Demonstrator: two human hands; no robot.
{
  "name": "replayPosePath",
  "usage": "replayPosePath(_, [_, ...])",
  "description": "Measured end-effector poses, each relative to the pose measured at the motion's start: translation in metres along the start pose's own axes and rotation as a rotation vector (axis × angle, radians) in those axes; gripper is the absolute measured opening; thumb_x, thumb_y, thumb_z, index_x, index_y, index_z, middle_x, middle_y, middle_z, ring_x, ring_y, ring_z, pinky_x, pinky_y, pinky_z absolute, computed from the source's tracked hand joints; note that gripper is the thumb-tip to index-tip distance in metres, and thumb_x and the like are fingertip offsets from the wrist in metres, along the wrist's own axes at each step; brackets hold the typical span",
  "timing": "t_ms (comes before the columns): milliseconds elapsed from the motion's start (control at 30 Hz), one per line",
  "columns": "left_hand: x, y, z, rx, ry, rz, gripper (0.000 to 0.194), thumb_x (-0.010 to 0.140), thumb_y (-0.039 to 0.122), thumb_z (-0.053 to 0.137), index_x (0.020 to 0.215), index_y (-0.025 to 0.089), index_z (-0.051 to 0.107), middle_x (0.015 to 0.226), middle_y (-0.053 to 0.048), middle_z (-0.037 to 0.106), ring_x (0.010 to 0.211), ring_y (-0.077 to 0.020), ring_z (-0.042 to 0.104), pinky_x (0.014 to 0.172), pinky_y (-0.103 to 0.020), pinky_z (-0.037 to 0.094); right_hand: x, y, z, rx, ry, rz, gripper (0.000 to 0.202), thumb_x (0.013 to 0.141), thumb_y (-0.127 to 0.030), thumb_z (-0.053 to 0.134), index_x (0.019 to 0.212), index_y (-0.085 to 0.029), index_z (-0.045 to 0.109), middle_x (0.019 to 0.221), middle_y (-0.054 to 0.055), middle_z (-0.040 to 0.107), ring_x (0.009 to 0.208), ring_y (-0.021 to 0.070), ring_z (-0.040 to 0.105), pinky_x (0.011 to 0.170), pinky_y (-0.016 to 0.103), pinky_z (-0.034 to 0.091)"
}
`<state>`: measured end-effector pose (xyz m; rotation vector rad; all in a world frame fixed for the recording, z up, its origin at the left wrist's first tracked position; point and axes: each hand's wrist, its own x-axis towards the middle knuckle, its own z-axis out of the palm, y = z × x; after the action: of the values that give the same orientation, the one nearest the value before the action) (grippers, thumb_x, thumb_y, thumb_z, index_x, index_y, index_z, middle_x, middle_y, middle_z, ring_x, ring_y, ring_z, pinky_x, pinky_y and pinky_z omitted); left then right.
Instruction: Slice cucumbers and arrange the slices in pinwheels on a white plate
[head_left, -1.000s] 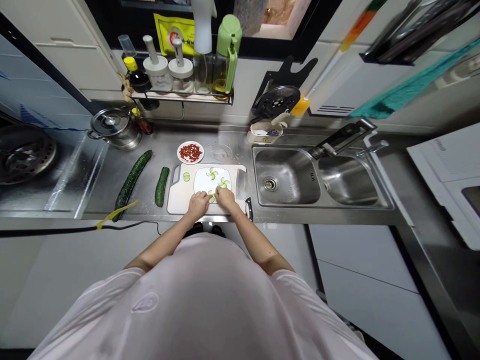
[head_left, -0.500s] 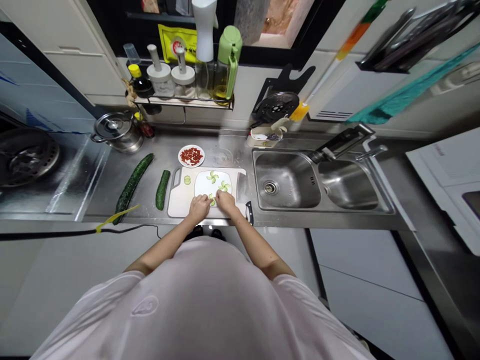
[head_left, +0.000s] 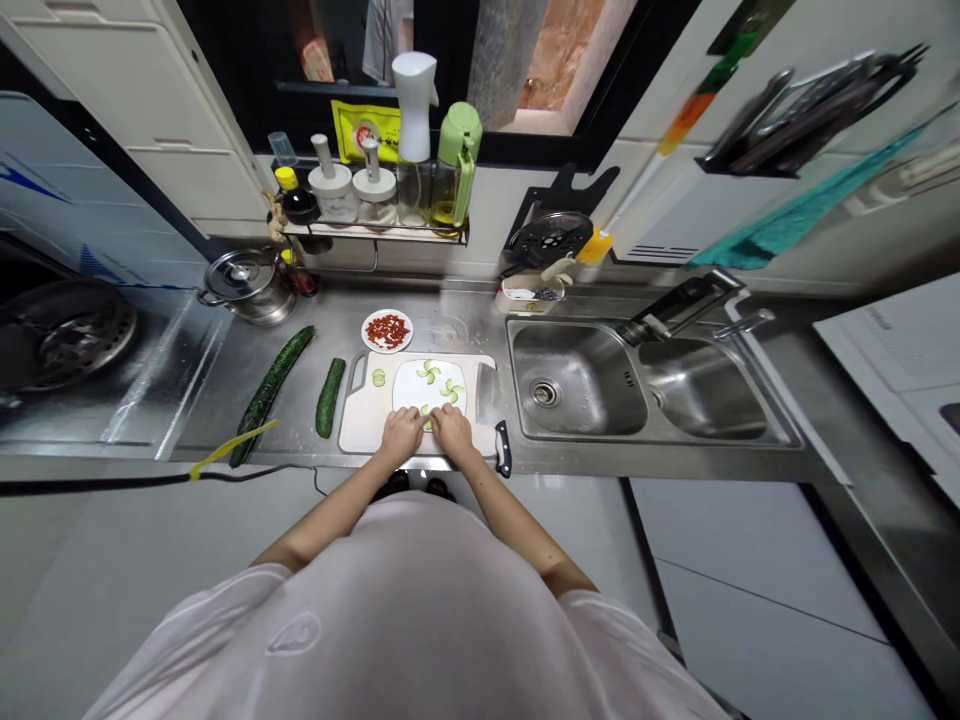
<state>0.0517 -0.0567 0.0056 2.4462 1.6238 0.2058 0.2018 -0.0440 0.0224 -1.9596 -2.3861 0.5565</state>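
A squarish white plate rests on the pale cutting board. Green cucumber slices lie on it in curved, pinwheel-like groups. At the plate's near edge, my left hand and my right hand come close together, fingers bent and pinched around thin cucumber slices; the fingertips are partly hidden. A small pile of cut slices sits on the board's left. The knife lies at the board's right edge, its black handle towards me.
Left of the board lie a short cucumber piece and a long cucumber. Behind it stands a round plate of small red bits. A steel pot is at back left, a double sink on the right.
The view has tilted slightly, so everything sits lower in the frame. Both hands stay at the plate's near edge, with the fingers slightly shifted around the slices.
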Motion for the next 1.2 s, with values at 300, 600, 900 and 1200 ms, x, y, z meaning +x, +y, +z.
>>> replayPosePath(300, [0.000,0.000,0.002,-0.013,0.006,-0.013,0.033,0.093,0.022,0.042,0.116,0.027,0.065,0.101,-0.008,0.059,0.093,-0.0217,0.049,0.078,-0.035,0.034,0.002,0.001,0.002,-0.002,-0.011,-0.003,0.025,0.099,-0.028,0.040,0.107,-0.022,0.062,0.106,0.007,0.057,0.098,0.0195,0.049,0.078,0.027,0.036])
replayPosePath(600, [0.000,0.002,-0.004,0.015,-0.021,-0.021,0.034,0.094,0.021,0.040,0.117,0.026,0.063,0.104,-0.008,0.059,0.094,-0.0211,0.049,0.079,-0.036,0.033,0.002,0.001,0.002,0.018,-0.026,0.016,0.024,0.098,-0.028,0.040,0.109,-0.023,0.060,0.107,0.007,0.056,0.098,0.0194,0.048,0.078,0.027,0.035])
replayPosePath(900, [-0.001,0.005,-0.008,0.004,-0.051,-0.042,0.035,0.095,0.025,0.037,0.118,0.027,0.064,0.105,-0.009,0.059,0.096,-0.0224,0.049,0.081,-0.037,0.033,0.001,0.000,0.002,0.034,-0.023,0.036,0.022,0.098,-0.026,0.041,0.111,-0.024,0.059,0.108,0.007,0.057,0.098,0.0195,0.049,0.080,0.027,0.034])
replayPosePath(1200, [-0.002,0.010,-0.015,-0.002,-0.071,-0.055,0.035,0.094,0.023,0.038,0.120,0.027,0.062,0.107,-0.009,0.058,0.096,-0.0228,0.048,0.081,-0.037,0.033,0.001,-0.001,-0.001,0.019,-0.044,0.029,0.023,0.098,-0.026,0.040,0.111,-0.023,0.059,0.107,0.007,0.057,0.098,0.0192,0.049,0.080,0.027,0.034])
